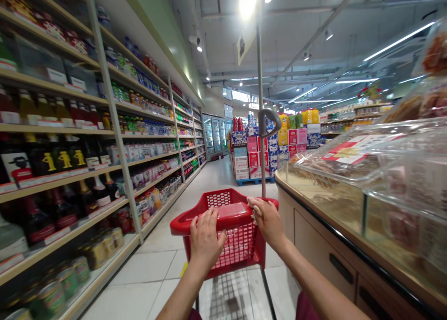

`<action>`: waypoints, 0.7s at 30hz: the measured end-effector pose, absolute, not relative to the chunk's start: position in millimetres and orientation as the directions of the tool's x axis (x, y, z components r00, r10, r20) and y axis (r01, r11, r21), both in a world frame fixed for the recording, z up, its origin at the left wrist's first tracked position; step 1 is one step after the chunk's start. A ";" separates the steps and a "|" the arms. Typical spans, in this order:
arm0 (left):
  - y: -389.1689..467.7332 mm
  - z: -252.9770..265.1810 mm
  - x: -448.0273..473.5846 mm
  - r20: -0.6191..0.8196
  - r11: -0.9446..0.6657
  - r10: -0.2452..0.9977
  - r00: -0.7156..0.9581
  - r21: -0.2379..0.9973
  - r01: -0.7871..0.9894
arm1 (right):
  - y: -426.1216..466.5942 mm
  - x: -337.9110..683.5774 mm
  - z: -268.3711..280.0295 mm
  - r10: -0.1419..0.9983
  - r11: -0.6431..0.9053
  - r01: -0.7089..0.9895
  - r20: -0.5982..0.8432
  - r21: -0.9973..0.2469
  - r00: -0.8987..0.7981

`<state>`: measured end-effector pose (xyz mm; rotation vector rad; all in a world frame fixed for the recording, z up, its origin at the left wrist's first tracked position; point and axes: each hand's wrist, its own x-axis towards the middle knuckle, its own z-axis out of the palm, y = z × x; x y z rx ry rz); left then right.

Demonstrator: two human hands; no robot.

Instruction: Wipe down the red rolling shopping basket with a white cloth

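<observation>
A red plastic shopping cart (223, 259) stands right in front of me, its mesh basket raised on dark legs. My left hand (206, 238) is on the left part of its handle (232, 211), fingers over the top and thumb on the near side. At the handle's right end, my right hand (268, 221) is closed around a crumpled whitish cloth (255, 208), which presses against the red plastic. Part of the cloth is hidden under the fingers. A pale label panel lies on the handle between both hands.
Shelves of bottles and cans (59, 171) line the left side. Close on the right is a wooden counter (321, 245) with glass panels and clear packs of food (349, 147). Ahead, stacked drink boxes (258, 159) sit on a blue pallet, near a grey pole (260, 78).
</observation>
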<state>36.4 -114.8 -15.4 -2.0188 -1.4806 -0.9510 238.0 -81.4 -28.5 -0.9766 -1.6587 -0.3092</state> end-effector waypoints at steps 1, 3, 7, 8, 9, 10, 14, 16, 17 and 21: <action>-114.7 -15.8 36.4 0.757 -0.316 0.627 0.183 0.032 0.948 | -81.5 238.1 -28.7 0.431 0.623 0.731 0.902 -0.277 -0.026; -114.9 -16.4 36.4 0.763 -0.316 0.620 0.181 0.032 0.948 | -81.8 238.2 -29.0 0.420 0.628 0.730 0.907 -0.270 -0.026; -115.4 -16.9 35.7 0.764 -0.319 0.619 0.181 0.034 0.947 | -82.4 237.2 -29.5 0.417 0.631 0.727 0.909 -0.271 -0.022; -115.4 -16.8 35.3 0.763 -0.320 0.620 0.182 0.034 0.947 | -82.7 236.7 -29.6 0.419 0.632 0.724 0.908 -0.275 -0.021; -115.5 -16.7 34.7 0.763 -0.321 0.620 0.183 0.033 0.946 | -82.9 236.1 -29.8 0.422 0.634 0.721 0.907 -0.279 -0.019; -115.6 -16.7 34.2 0.764 -0.322 0.619 0.184 0.033 0.946 | -83.3 235.4 -30.1 0.423 0.636 0.718 0.906 -0.282 -0.018; -116.4 -16.6 31.1 0.762 -0.321 0.619 0.191 0.024 0.947 | -85.3 232.4 -31.8 0.422 0.643 0.710 0.907 -0.286 -0.017; -117.1 -16.7 29.3 0.757 -0.318 0.623 0.197 0.014 0.948 | -86.6 230.7 -32.6 0.421 0.646 0.709 0.907 -0.285 -0.019; -117.4 -16.7 28.4 0.756 -0.316 0.624 0.200 0.010 0.949 | -87.2 229.8 -33.0 0.419 0.647 0.708 0.908 -0.284 -0.019; -118.4 -17.0 25.8 0.758 -0.313 0.620 0.204 0.000 0.950 | -89.1 226.6 -33.6 0.411 0.645 0.709 0.912 -0.284 -0.009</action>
